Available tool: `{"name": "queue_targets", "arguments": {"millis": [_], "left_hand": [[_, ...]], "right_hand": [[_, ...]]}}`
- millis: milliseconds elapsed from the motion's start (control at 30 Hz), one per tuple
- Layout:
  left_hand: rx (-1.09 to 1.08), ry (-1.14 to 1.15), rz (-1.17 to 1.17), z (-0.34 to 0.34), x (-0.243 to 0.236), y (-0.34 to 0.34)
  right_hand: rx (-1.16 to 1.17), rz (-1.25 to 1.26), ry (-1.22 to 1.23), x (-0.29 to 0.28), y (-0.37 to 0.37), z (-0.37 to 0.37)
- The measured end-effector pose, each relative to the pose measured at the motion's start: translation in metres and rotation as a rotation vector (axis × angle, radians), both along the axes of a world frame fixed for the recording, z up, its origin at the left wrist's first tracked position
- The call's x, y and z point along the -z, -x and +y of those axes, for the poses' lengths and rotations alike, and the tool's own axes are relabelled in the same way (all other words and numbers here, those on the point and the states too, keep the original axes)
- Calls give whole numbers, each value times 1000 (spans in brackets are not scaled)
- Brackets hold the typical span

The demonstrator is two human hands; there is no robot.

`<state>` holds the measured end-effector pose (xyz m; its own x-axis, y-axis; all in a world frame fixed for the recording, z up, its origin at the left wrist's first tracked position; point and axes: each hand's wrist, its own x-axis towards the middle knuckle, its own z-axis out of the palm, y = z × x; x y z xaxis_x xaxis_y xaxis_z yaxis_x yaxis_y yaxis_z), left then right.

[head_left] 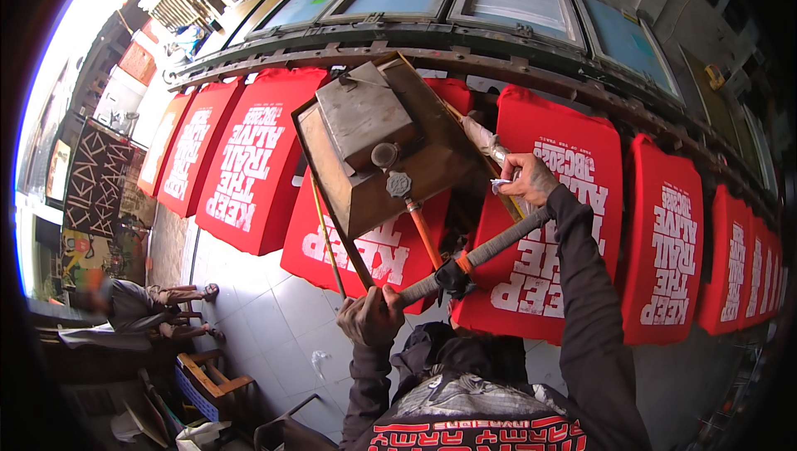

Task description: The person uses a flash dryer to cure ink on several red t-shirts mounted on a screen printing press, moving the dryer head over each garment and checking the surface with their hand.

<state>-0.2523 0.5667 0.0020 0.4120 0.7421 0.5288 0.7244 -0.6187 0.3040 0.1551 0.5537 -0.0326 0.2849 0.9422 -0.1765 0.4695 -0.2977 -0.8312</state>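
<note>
A metal hood like a gas heater (324,148), with a raised box on its back and an orange hose (423,235), is tilted above the red shirts. Its frame has a wrapped handle bar (506,238) at the near side. My left hand (374,316) is closed around the bar's left end. At the frame's right side, my right hand (530,179) is closed beside a white-wrapped metal part (484,137). A bit of white shows at its fingertips; what it grips is mostly hidden. Under the hood lies a red shirt (303,243) with white print, partly covered.
More red printed shirts, such as one at the right (664,243), lie spread in a row. Behind them runs a metal rail (415,34) with framed screens (519,4). At the left, a person's legs (187,293) show above the tiled floor (282,318), near a wooden chair (214,385).
</note>
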Motion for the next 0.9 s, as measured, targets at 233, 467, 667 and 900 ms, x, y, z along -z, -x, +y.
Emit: {"name": "queue_targets", "arguments": {"millis": [233,467,667,900], "left_hand": [[69,10,2,1,2,6],[57,-82,-11,0,8,13],[122,-127,-30,9,0,18],[186,-174,-80,28,-3,29]], "right_hand": [[34,-45,-42,4,1,-9],[53,-50,-40,10,2,-25],[108,-62,-42,7,17,-43],[177,-27,-74,2,43,-56]]}}
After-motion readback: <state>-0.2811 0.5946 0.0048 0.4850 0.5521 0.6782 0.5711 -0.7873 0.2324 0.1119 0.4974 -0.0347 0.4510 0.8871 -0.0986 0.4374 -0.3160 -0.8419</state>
